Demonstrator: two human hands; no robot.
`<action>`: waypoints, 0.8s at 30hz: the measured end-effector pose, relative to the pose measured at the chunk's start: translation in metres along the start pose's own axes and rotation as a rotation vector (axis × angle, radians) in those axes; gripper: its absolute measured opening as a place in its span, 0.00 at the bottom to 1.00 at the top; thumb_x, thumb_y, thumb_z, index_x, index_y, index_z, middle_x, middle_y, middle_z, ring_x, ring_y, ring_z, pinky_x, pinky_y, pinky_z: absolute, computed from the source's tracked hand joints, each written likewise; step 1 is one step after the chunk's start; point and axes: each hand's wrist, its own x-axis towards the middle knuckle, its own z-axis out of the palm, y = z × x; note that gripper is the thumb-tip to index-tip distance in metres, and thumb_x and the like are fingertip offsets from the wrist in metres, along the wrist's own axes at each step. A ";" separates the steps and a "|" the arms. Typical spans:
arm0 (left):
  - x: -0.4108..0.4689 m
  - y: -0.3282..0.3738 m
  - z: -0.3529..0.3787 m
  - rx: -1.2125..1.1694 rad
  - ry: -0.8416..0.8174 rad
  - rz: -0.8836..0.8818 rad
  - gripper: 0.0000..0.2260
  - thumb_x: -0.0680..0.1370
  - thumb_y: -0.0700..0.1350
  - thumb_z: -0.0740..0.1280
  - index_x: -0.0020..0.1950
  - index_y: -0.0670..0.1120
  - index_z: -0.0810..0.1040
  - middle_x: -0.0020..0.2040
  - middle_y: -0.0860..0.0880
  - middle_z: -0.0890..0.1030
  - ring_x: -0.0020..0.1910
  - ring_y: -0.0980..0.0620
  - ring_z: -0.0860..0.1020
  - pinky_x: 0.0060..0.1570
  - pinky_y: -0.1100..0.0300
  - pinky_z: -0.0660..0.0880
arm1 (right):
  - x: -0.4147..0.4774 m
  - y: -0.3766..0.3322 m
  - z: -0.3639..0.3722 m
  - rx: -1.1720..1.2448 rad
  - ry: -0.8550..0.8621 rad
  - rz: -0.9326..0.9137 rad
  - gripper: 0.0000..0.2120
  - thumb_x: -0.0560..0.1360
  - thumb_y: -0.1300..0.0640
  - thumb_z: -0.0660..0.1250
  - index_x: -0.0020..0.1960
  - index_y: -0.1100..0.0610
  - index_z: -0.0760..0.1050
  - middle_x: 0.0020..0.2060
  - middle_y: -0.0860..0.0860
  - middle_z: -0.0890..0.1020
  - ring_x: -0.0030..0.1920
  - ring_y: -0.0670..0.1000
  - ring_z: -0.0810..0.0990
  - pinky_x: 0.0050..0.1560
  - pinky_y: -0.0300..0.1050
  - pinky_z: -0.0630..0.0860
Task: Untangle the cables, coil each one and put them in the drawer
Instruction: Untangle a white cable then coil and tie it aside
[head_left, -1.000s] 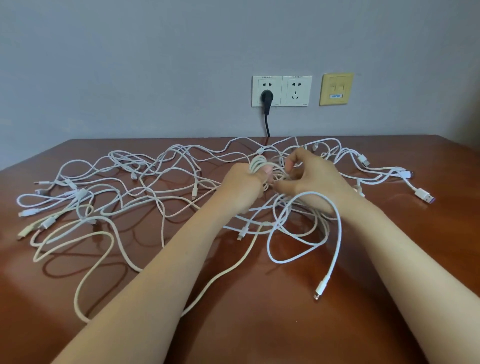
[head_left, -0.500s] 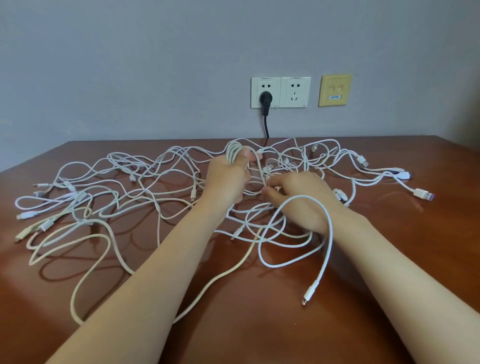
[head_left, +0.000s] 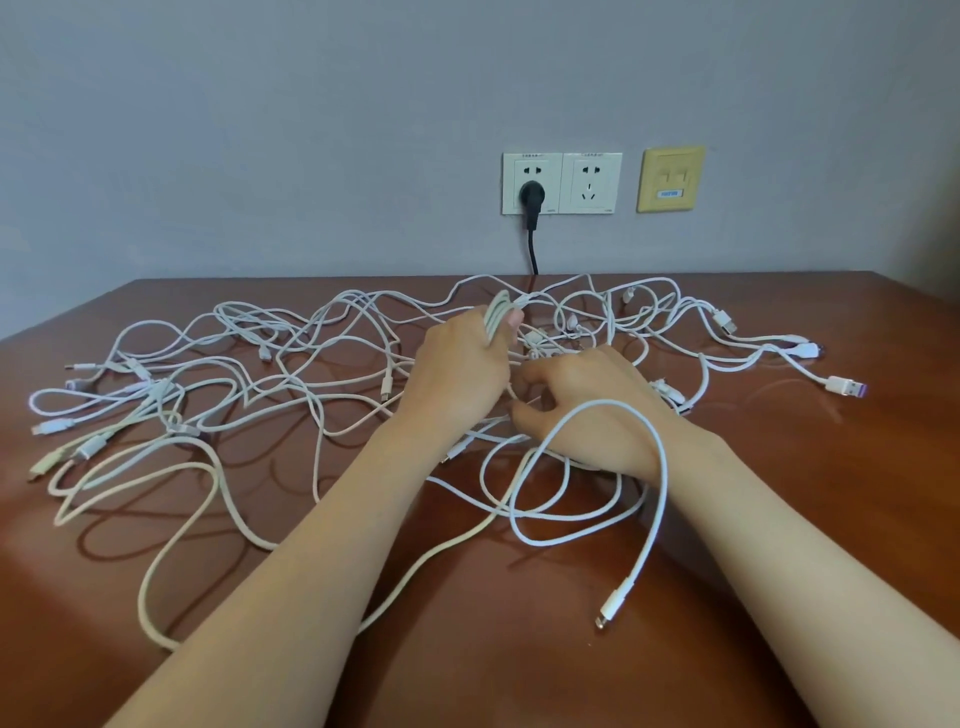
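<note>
Spread across the worktop (head_left: 519, 675) from left edge to right, the cables (head_left: 291, 374) lay tangled. A part-wound coil (head_left: 496, 317) was gripped in the left hand (head_left: 457, 374), held clear of the tangle. A strand (head_left: 511, 389) was pinched by the right hand (head_left: 592, 410), probably for feeding.

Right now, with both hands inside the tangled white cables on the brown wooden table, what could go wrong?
1. A white cable loop lies over the wrist of the right hand; lifting that hand could drag it along.
2. The left hand grips a small white cable coil; pulling hard may tighten knots in the tangled white cables.
</note>
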 end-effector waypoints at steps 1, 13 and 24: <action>0.001 -0.001 0.000 -0.009 -0.007 0.003 0.16 0.81 0.54 0.52 0.41 0.46 0.70 0.34 0.49 0.71 0.44 0.43 0.73 0.41 0.56 0.63 | 0.000 -0.001 -0.001 0.025 0.004 0.006 0.05 0.74 0.50 0.62 0.40 0.50 0.72 0.31 0.46 0.74 0.38 0.49 0.70 0.46 0.41 0.60; 0.012 -0.006 -0.004 -0.861 0.027 -0.406 0.16 0.82 0.50 0.54 0.38 0.45 0.70 0.22 0.53 0.75 0.30 0.51 0.81 0.39 0.56 0.81 | 0.001 0.003 0.000 0.156 -0.070 0.086 0.03 0.72 0.52 0.65 0.43 0.51 0.74 0.35 0.46 0.78 0.43 0.50 0.76 0.44 0.44 0.70; 0.019 -0.015 -0.024 -0.996 0.143 -0.608 0.16 0.83 0.49 0.52 0.37 0.46 0.65 0.16 0.56 0.60 0.14 0.58 0.57 0.18 0.73 0.56 | 0.003 0.009 -0.004 0.495 -0.019 0.097 0.08 0.68 0.55 0.74 0.34 0.46 0.77 0.30 0.44 0.81 0.35 0.44 0.78 0.44 0.41 0.74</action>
